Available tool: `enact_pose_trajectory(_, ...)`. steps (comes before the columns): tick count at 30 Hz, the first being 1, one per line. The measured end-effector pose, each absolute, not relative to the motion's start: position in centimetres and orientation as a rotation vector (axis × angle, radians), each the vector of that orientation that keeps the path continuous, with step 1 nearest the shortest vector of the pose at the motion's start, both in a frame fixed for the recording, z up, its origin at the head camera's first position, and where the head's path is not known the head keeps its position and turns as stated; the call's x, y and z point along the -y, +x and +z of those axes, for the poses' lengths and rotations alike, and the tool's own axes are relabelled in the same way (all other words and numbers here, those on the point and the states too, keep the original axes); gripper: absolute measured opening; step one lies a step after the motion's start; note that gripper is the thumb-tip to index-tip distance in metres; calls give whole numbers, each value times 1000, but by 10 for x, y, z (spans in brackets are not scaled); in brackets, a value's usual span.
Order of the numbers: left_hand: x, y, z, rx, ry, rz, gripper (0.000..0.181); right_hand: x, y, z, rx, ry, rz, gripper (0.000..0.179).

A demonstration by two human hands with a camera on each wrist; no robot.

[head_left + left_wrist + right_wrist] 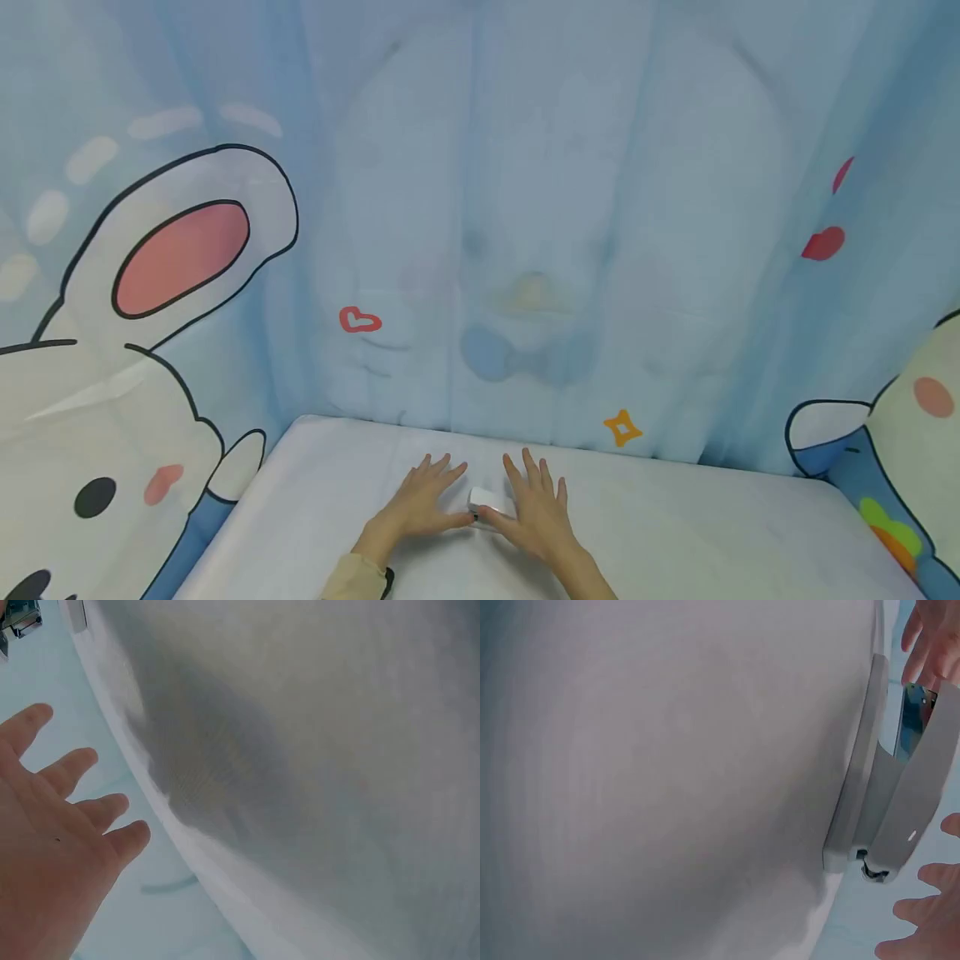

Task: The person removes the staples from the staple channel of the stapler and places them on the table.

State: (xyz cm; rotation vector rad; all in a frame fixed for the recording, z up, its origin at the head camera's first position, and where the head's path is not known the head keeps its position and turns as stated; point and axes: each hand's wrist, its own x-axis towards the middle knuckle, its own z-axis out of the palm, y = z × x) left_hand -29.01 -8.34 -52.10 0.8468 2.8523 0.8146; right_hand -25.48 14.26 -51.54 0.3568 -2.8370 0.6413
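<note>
Head view: one white hinged gadget (pixel 483 498) sat on the white worktop (pixel 675 521) between left hand (pixel 422 502) and right hand (pixel 537 512), both spread, thumbs at its near side, contact unclear; probable risk was skidding or tipping, should the thumbs have pushed unevenly.

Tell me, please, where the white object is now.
In the head view, the white object is below the picture's centre, directly between the left hand and the right hand.
</note>
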Motion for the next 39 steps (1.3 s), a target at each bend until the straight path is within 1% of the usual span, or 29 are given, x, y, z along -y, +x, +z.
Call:
enact_pose_trajectory(13, 81, -281, -527, -2796, 851, 874, 79, -141, -244, -518, 2854, 376, 681, 88)
enact_pose_trajectory(23, 80, -285, -520, -2818, 859, 797, 55, -140, -250, -510, 2873, 433, 744, 83)
enact_pose_trajectory(29, 81, -287, -523, -2814, 858, 804, 50, -140, -250, -509, 2872, 471, 770, 81)
enact_pose_trajectory(34, 80, -288, -527, -2819, 874, 822, 47, -141, -248, -510, 2871, 516, 811, 73)
enact_pose_trajectory(39, 76, -287, -527, -2833, 875, 839, 45, -140, -247, -512, 2863, 574, 851, 57)
